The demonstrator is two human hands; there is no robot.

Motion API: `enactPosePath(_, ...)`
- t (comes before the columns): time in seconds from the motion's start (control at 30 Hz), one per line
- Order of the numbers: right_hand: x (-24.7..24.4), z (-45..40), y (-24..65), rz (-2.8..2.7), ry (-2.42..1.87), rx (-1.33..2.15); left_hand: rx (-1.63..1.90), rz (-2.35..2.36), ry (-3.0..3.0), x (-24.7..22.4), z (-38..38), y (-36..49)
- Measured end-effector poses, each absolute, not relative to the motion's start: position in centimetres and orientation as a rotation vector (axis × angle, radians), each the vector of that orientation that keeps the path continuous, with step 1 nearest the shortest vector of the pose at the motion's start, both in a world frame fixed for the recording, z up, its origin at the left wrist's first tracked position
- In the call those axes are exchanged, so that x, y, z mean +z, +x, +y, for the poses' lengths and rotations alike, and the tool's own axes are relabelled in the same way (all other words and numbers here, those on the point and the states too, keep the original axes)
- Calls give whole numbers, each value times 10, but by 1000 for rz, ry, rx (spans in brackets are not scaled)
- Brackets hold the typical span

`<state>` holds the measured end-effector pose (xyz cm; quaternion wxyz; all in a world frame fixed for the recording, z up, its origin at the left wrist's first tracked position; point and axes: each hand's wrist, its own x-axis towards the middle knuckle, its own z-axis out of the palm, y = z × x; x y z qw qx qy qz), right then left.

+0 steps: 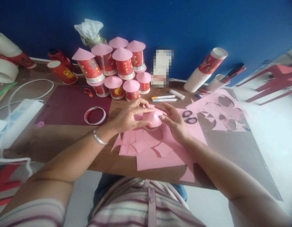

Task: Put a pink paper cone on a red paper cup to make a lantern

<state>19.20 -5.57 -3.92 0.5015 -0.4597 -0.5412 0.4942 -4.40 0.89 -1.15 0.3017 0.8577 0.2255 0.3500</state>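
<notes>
Between my hands is a small pink paper cone, sitting over a short red-and-white cup that shows only at its lower edge. My left hand grips the cone from the left, with fingers over its far side and the thumb on its near side. From the right, my right hand holds the cone's rim with thumb and fingers. Under both hands lie cut pink paper sheets, with round outlines and curved cut edges. Black-handled scissors rest right of my right hand.
Several red cups with pink cone tops stand at the back. Markers and a glue stick lie before them. A tape-like ring is at left, pink scraps at right. Paper tubes lean near the blue wall.
</notes>
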Motion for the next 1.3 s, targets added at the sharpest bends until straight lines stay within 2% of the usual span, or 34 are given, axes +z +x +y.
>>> enactPosePath(0.17,-39,-56,192,-1225,-1077,1284,926,600,2255,-12,10,-44)
enactPosePath(0.53,-34,-59,200,-1628,-1129,866,890,657,2202,-10,12,-47)
enactPosePath(0.9,-30,-62,198,-1612,-1169,870,856,665,2171,-9,12,-47)
enactPosePath(1.3,-39,-56,185,-1345,-1178,1093,769,795,1351,-20,6,-34)
